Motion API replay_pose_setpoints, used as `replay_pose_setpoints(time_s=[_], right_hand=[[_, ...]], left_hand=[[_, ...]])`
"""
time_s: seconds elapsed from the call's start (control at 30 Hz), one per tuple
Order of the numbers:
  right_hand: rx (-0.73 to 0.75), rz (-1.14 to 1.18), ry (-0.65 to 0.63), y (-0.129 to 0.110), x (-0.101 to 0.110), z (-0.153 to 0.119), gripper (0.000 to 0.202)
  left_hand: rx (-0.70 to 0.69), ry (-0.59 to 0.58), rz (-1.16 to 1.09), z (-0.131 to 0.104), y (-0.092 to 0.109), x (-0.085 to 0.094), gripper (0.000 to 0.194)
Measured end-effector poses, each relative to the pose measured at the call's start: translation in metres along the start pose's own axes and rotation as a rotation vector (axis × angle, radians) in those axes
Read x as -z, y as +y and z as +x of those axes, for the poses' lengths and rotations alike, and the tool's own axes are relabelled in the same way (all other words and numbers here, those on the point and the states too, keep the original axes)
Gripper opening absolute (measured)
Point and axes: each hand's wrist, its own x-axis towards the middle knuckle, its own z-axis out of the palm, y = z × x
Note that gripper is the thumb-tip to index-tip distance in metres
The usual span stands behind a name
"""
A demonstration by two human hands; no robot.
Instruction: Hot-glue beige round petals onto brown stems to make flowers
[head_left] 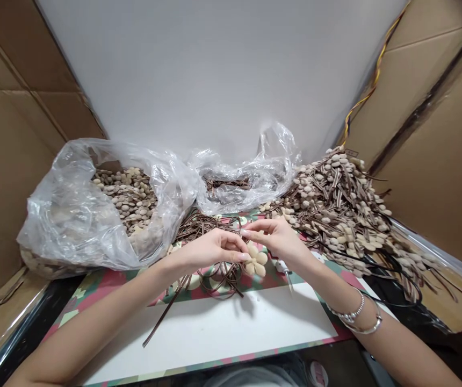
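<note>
My left hand point(218, 248) pinches a cream, felt-like flower point(256, 260) at its left petals. My right hand point(281, 236) is just above the flower, thumb and forefinger pressed together near a thin brown cord; the exact grip is too small to tell. Striped brown cords point(223, 273) lie looped below and left of the flower. Behind my left hand is a bundle of the same cords point(199, 223). A white-tipped tool point(282, 267) with a metal point lies right of the flower, under my right forearm.
A clear plastic bag point(73, 215) of cream pieces stands at left, a second bag point(231, 201) with cords at centre back. At right rises a heap of finished-looking flowers with cords point(344, 204). A white board point(231, 328) lies in front; cardboard walls point(440, 134) flank the table.
</note>
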Motion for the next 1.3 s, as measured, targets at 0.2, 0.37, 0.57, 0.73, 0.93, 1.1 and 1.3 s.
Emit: replay_pose_setpoints(time_s=[0.2,0.37,0.57,0.73,0.93,1.1,1.3], right_hand=[[-0.004,0.016,-0.035,-0.001,0.001,-0.001,0.025],[-0.015,0.035,-0.078,-0.001,0.004,0.000,0.027],[-0.049,0.068,-0.143,-0.002,0.007,0.001,0.029],[-0.080,0.078,-0.205,0.000,0.007,0.002,0.034],[-0.169,0.174,-0.298,-0.004,0.011,0.002,0.028],[-0.214,0.207,-0.244,0.001,0.010,0.003,0.023],[-0.219,0.187,-0.178,-0.002,0.011,0.003,0.020]], left_hand=[[0.036,-0.072,-0.011,-0.001,-0.002,0.003,0.015],[0.075,-0.132,0.008,-0.001,-0.004,0.006,0.015],[0.085,-0.175,0.005,0.000,-0.010,0.008,0.015],[0.061,-0.151,0.099,-0.002,-0.010,0.004,0.016],[0.028,-0.122,0.072,-0.002,-0.007,0.003,0.014],[0.057,-0.133,0.135,-0.002,-0.009,0.005,0.019],[0.109,-0.245,0.028,-0.002,-0.006,0.015,0.019]])
